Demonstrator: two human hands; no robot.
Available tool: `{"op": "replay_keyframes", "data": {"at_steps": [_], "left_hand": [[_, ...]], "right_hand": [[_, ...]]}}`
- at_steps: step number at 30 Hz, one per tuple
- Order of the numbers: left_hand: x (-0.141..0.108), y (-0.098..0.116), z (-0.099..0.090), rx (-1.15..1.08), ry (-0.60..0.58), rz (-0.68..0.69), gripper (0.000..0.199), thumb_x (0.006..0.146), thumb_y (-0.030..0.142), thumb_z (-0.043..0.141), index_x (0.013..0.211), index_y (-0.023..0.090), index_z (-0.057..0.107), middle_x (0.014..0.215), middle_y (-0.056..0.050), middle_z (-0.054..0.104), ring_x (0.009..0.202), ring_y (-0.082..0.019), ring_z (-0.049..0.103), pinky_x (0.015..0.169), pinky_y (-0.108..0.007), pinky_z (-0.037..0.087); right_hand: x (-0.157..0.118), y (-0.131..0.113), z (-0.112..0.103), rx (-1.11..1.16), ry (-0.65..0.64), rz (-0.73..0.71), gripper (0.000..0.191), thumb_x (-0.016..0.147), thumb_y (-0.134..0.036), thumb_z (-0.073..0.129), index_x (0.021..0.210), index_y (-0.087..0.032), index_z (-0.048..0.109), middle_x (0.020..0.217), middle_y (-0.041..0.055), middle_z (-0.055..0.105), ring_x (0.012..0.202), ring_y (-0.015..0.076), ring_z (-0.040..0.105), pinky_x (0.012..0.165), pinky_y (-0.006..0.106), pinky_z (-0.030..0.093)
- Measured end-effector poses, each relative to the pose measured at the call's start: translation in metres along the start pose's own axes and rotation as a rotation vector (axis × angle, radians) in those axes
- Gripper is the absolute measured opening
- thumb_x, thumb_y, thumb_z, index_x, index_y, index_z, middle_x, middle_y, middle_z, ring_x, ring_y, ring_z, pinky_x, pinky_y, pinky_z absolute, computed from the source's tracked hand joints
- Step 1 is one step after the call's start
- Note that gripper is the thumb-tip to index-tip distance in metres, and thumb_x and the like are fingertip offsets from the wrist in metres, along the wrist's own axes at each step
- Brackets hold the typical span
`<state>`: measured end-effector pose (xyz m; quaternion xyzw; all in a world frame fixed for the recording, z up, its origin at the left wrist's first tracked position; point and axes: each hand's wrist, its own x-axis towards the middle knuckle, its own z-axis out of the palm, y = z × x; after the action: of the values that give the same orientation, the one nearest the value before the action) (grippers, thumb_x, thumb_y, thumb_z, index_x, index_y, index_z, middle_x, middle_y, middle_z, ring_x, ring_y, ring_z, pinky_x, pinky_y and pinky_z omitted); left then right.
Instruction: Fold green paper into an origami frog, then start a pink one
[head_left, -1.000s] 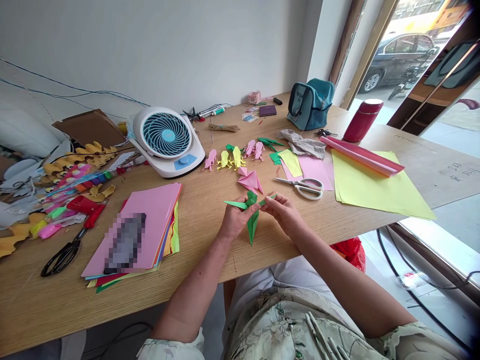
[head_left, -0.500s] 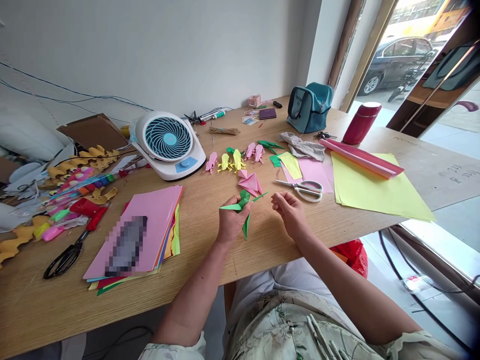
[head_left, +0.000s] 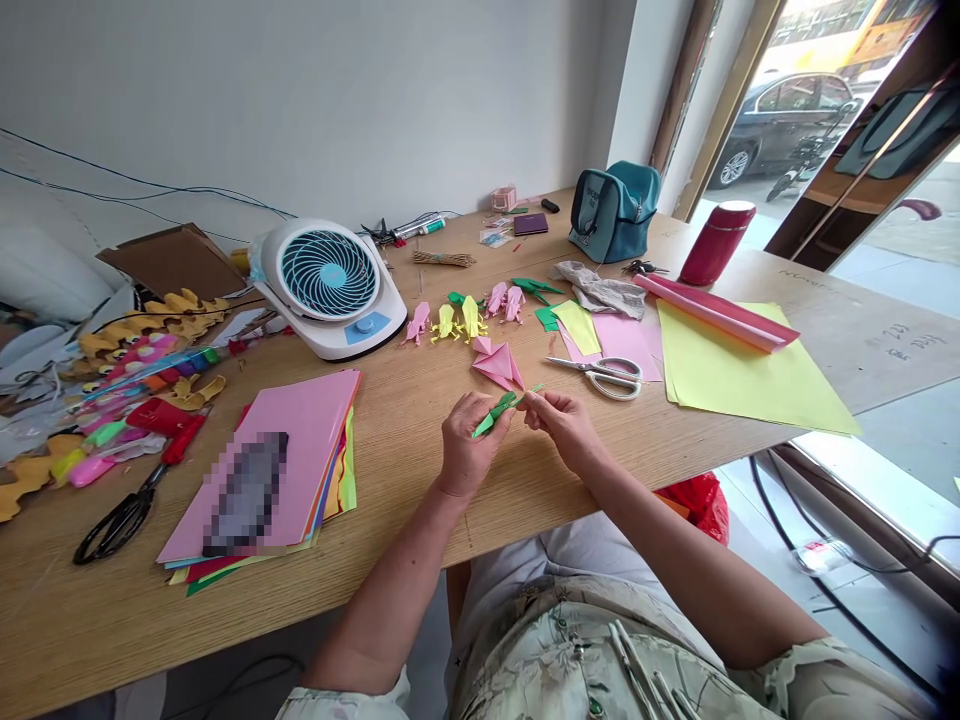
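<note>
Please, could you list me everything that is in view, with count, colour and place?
Folded green paper: one, green, between hands
Folded pink figures: three, pink, mid-table
Folded yellow figures: two, yellow, among pink ones
Scissors: one pair, pale handles, right of centre
Fan: one, white-blue, back left
Paper stack: one, pink on top, front left
Blurred item: one, dark, on stack
Craft clutter: many, mixed, far left
Yellow sheets: count unclear, yellow, right
Cloth: one, grey, before bag
Bag: one, teal, back right
Bottle: one, red, right
Table: one, light brown, beneath
Car: one, dark, outside
Left hand: one, bare, holding green paper
Right hand: one, bare, at its tip
</note>
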<state>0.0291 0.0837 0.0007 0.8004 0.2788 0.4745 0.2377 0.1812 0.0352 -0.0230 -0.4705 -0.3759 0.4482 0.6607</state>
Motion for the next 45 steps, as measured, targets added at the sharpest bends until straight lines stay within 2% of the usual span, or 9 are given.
{"op": "replay_keyframes", "data": {"at_steps": [8,16,19,25,31,34,39,45], "left_hand": [[-0.001,-0.004,0.002,0.182,-0.009,0.226,0.006,0.092,0.022,0.062,0.089,0.020,0.067,0.080,-0.003,0.066,0.078,-0.017,0.056,0.073,-0.028,0.045],[0.001,-0.002,0.001,0.182,-0.070,0.258,0.006,0.092,0.022,0.064,0.092,0.018,0.069,0.081,-0.004,0.065,0.078,-0.017,0.055,0.073,-0.028,0.044],[0.000,-0.002,0.003,0.116,-0.103,0.191,0.008,0.092,0.023,0.063,0.092,0.019,0.070,0.083,-0.004,0.065,0.078,-0.015,0.058,0.072,-0.026,0.045],[0.000,-0.003,0.005,-0.114,-0.124,-0.039,0.011,0.090,0.027,0.066,0.085,0.018,0.070,0.081,-0.002,0.064,0.075,-0.013,0.059,0.071,-0.023,0.045],[0.003,-0.002,0.002,-0.207,-0.193,-0.168,0.019,0.086,0.033,0.070,0.076,0.017,0.069,0.074,0.000,0.060,0.071,-0.012,0.054,0.067,-0.023,0.041],[0.003,-0.002,0.002,-0.219,-0.203,-0.237,0.025,0.085,0.037,0.069,0.071,0.016,0.066,0.071,0.000,0.058,0.069,-0.012,0.053,0.065,-0.024,0.040],[0.002,-0.004,0.003,-0.310,-0.231,-0.415,0.028,0.081,0.043,0.072,0.078,0.016,0.066,0.067,0.001,0.061,0.061,-0.012,0.054,0.058,-0.023,0.041],[0.004,-0.001,0.002,-0.549,-0.258,-0.533,0.032,0.073,0.044,0.078,0.083,0.014,0.071,0.065,0.001,0.061,0.059,-0.011,0.056,0.055,-0.023,0.045]], "right_hand": [[0.000,-0.001,-0.001,-0.037,0.017,0.024,0.043,0.075,-0.059,0.073,0.066,-0.017,0.073,0.060,0.0017,0.063,0.055,0.0099,0.049,0.057,0.026,0.040],[0.001,-0.002,-0.006,-0.150,0.008,0.019,0.045,0.074,-0.060,0.074,0.059,-0.018,0.064,0.059,0.0012,0.061,0.057,0.0111,0.050,0.057,0.026,0.039],[0.002,-0.002,-0.009,-0.195,-0.022,-0.008,0.045,0.076,-0.059,0.073,0.060,-0.018,0.063,0.059,0.0003,0.060,0.056,0.0108,0.048,0.055,0.026,0.035],[0.002,-0.006,-0.011,-0.233,-0.058,-0.085,0.042,0.078,-0.057,0.072,0.065,-0.018,0.064,0.061,-0.0011,0.057,0.057,0.0106,0.044,0.053,0.026,0.031],[0.000,-0.015,-0.008,-0.203,-0.136,-0.151,0.040,0.077,-0.057,0.073,0.067,-0.019,0.065,0.064,-0.0007,0.057,0.062,0.0123,0.049,0.059,0.027,0.039],[-0.001,-0.017,-0.008,-0.170,-0.157,-0.159,0.036,0.075,-0.055,0.075,0.075,-0.020,0.068,0.071,0.0010,0.063,0.068,0.0143,0.056,0.065,0.029,0.046],[-0.003,-0.021,-0.006,-0.074,-0.178,-0.163,0.029,0.076,-0.048,0.078,0.080,-0.021,0.069,0.077,0.0016,0.068,0.072,0.0155,0.062,0.070,0.031,0.052],[-0.004,-0.027,-0.005,-0.020,-0.255,-0.143,0.027,0.077,-0.046,0.079,0.082,-0.021,0.069,0.079,0.0017,0.069,0.074,0.0161,0.062,0.073,0.032,0.051]]}}
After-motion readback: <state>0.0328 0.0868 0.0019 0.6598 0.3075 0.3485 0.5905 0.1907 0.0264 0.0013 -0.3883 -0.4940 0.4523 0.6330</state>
